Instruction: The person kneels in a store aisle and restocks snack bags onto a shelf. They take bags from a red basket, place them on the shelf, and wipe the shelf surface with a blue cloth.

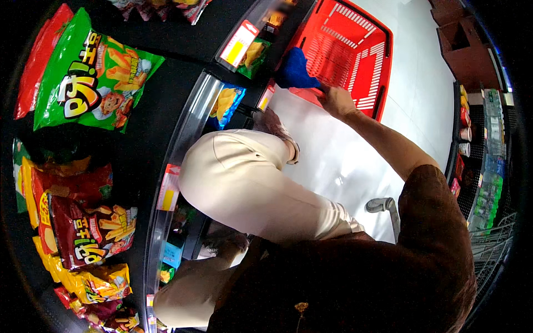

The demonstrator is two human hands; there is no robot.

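Observation:
My right hand [338, 102] reaches out at the upper middle, its fingers closed at one end of a blue cloth [297, 70]. Cloth and fingers are over the near side of a red plastic shopping basket [377, 31] on the pale floor. My left hand is out of view. Before me, on the left, a black shelf [166, 95] bears bags of snacks, among them a green bag [95, 79], a dark red bag [89, 237] and a yellow bag [100, 285].
Price tags [168, 187] line the shelf's clear edge strip. A blue snack bag [226, 104] sits on a lower shelf. My bent knees are close to the shelf. Behind on the right are a caster wheel [377, 205], a wire cart [493, 245] and shelves with bottles [493, 125].

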